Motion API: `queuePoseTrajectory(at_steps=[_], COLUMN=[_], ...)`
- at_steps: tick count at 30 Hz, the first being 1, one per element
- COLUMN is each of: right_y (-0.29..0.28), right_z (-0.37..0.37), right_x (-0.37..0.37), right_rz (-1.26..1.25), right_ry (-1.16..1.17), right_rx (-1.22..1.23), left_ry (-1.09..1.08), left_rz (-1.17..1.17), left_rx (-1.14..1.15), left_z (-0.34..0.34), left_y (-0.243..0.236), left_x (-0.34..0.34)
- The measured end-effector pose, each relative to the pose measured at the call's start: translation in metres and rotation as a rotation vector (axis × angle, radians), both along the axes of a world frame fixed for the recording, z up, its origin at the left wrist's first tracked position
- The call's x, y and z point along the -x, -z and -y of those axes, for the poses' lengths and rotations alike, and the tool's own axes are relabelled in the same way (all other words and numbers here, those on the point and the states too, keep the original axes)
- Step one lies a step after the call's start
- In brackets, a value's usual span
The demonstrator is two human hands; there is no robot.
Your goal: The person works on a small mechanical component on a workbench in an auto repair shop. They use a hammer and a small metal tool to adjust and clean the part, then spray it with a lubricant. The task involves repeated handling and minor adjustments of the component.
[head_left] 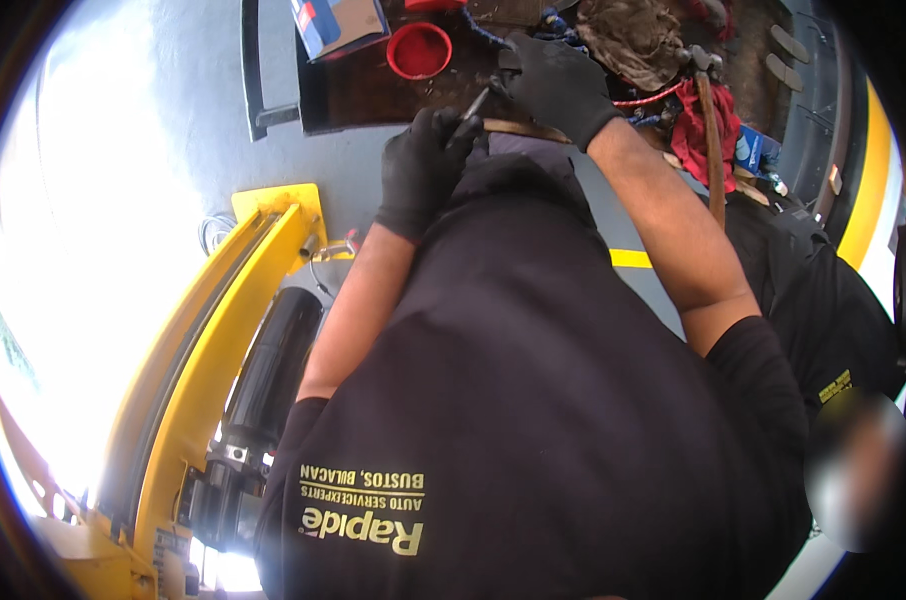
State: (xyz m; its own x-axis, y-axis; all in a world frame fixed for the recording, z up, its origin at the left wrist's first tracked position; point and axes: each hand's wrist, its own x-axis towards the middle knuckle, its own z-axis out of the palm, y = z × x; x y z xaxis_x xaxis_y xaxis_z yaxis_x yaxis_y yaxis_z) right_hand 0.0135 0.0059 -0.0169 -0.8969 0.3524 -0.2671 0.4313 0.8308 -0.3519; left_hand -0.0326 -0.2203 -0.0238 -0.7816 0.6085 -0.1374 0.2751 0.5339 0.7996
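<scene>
Black work gloves cover both of my hands, held close together at the near edge of a dark, stained work surface (358, 100). My left hand (426, 168) is closed around a slim metal tool (476, 104), whose tip points up toward the right hand. Fingers curled, my right hand (561, 92) pinches something small and dark at its fingertips; I cannot make out what it is. Under the right hand's wrist lies a wooden handle (525, 130), its far end hidden. A red round tub (419, 52) stands just beyond the left hand.
Right of my hands are a brown rag (628, 42), a red cloth (701, 138), a wooden-handled hammer (711, 130) and a blue box (749, 150). A cardboard box (339, 25) sits at far left. A yellow steel post (188, 340) rises at left. Another person in black (823, 300) is close on the right.
</scene>
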Motion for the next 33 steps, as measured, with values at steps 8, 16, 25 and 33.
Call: queuePoseTrajectory(at_steps=[8,16,25,33], right_y=[-0.004,-0.001,0.019,-0.015], right_z=[-0.033,0.022,0.022,0.0], right_x=[-0.014,-0.007,-0.01,0.0], right_rz=[-0.282,-0.08,-0.179,-0.032], right_ry=[0.099,0.11,-0.005,0.139], right_rx=[0.07,0.154,0.022,0.022], left_ry=[0.04,0.05,0.034,0.029], left_rz=[-0.036,-0.06,-0.104,-0.102], left_rx=[0.005,-0.013,-0.018,-0.003], left_z=[-0.001,0.0,0.0,0.001], left_y=[-0.012,-0.004,0.002,0.004], left_x=[0.002,0.004,0.001,0.005])
